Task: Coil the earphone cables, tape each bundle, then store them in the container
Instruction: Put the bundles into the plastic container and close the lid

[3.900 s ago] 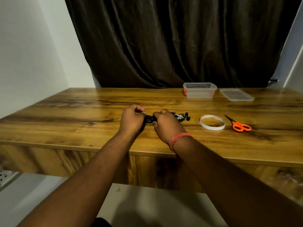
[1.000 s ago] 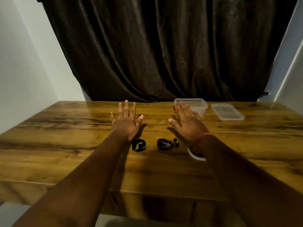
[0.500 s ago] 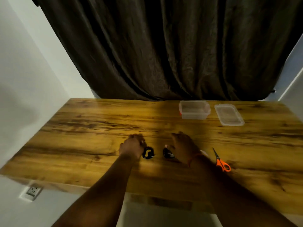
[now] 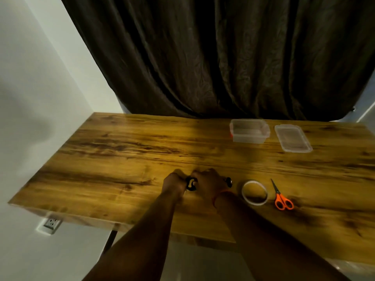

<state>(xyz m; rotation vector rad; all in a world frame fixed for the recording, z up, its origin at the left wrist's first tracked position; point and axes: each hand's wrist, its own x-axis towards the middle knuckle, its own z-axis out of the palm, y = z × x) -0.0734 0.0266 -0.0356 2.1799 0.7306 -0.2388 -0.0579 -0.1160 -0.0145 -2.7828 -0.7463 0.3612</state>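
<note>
A black coiled earphone bundle (image 4: 191, 183) is being held low over the wooden counter (image 4: 121, 159), near its front edge, between the two hands. The left hand (image 4: 175, 183) is being kept curled at the bundle's left side, its fingers closed against the coil. The right hand (image 4: 209, 184) is being pressed against the bundle's right side with its fingers folded over it; how firmly either hand is being clamped on the cable cannot be told, as the fingertips are being hidden by the knuckles. A second black earphone bundle (image 4: 228, 181) is being partly covered by the right hand, only its right end showing just beyond the knuckles. An orange-red band (image 4: 220, 194) is being worn on the right wrist.

Just right of the right hand, a roll of white tape (image 4: 254, 192) is lying flat on the counter. Beside it, farther right, a pair of orange-handled scissors (image 4: 281, 198) is lying with its blades closed and pointing away from the person. Toward the far right of the counter, a clear plastic container (image 4: 249, 134) is standing open, and its clear lid (image 4: 292, 141) is lying separately just to its right. A dark curtain (image 4: 223, 57) is hanging behind the counter, and a white wall socket (image 4: 49, 225) is showing below the counter's front left corner.
</note>
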